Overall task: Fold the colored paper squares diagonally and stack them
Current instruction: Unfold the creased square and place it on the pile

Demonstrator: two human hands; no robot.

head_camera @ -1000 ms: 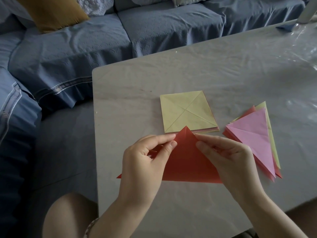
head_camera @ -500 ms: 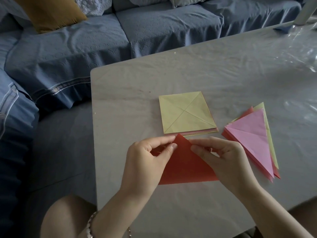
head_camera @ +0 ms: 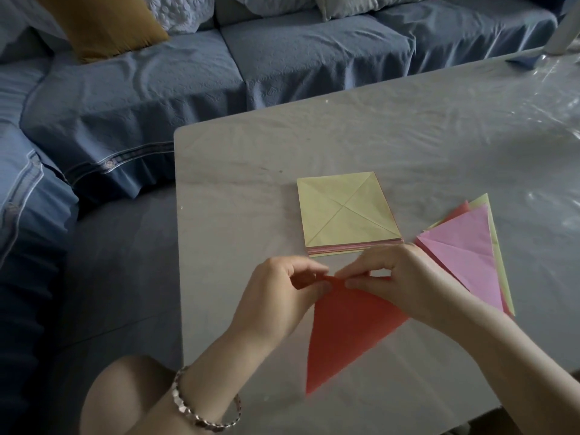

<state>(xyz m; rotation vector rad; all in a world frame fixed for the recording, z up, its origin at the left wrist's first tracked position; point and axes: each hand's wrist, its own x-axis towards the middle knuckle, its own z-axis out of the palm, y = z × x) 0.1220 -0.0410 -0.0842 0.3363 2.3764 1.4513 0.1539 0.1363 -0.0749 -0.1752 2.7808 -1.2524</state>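
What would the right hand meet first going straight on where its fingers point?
Most likely the left hand, facing the right hand across the tip of the red triangle both pinch; depth unclear.

A silver faceted-link metal bracelet (head_camera: pixel 188 411) circles the wrist of my left hand (head_camera: pixel 279 302); both my forearms are bare.

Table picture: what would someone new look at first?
Probably the red paper triangle near the front of the table, pinched at its top corner by the left hand and the right hand. Behind it lies a stack of squares with yellow on top, and to its right a pile of folded triangles, pink on top.
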